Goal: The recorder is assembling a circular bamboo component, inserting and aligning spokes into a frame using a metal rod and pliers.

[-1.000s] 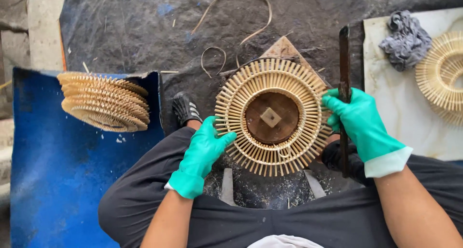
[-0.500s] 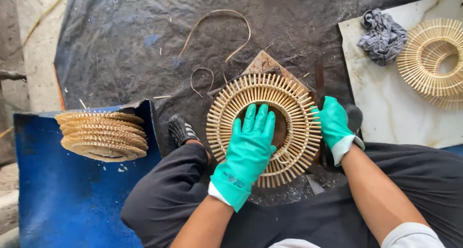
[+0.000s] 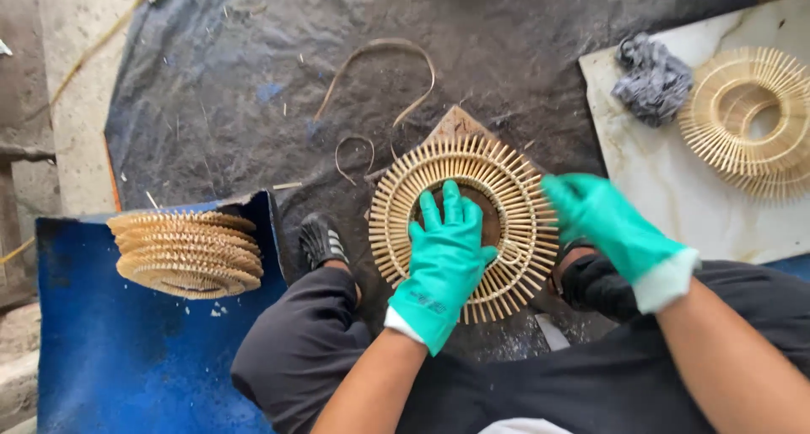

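Flat, left hand [image 3: 445,261] fingers apart on bamboo ring [image 3: 464,226]; right hand [image 3: 609,223] fingers unclear.

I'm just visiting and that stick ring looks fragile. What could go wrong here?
The left hand presses flat on the middle of the slatted ring; leaning too hard might snap its thin sticks. The right hand is blurred at the ring's edge, so the protruding stick ends might catch its glove. The ring sits on a small wooden block between the person's feet and might tip or slide off.
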